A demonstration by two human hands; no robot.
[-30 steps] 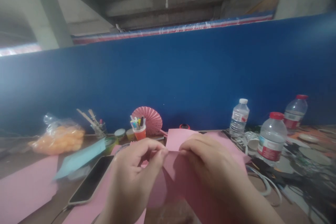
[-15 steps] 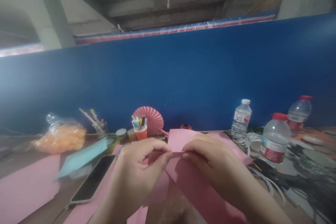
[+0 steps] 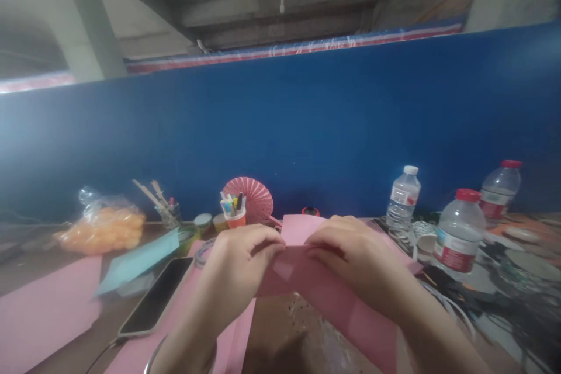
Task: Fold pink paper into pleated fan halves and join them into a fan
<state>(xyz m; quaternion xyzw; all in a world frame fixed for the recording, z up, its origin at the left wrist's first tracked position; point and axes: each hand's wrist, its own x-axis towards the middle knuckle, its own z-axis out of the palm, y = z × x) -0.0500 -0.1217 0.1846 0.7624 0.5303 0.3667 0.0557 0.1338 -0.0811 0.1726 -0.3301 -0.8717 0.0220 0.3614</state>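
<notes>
A sheet of pink paper (image 3: 337, 299) hangs between my two hands, its top edge pinched on both sides of the middle. My left hand (image 3: 245, 260) grips that edge between thumb and fingers. Just to the right, my right hand (image 3: 350, 260) pinches the same edge with thumb and fingertips. A narrow straight stretch of paper shows between the fingertips. Behind the hands another pink sheet (image 3: 302, 227) lies on the table. A pink pleated paper fan (image 3: 256, 201) stands farther back, beside an orange-and-white cup of pens (image 3: 236, 219).
On the left lie a phone (image 3: 158, 298), a light blue paper (image 3: 140, 260), a pink sheet (image 3: 48, 312) and a bag of orange pieces (image 3: 105, 228). Plastic bottles (image 3: 459, 236) and cables (image 3: 451, 307) crowd the right. A blue partition (image 3: 280, 128) rises behind the table.
Both hands have risen slightly with the pink paper. The held sheet has swung and lifted at its lower part, so more of the brown tabletop shows beneath it.
</notes>
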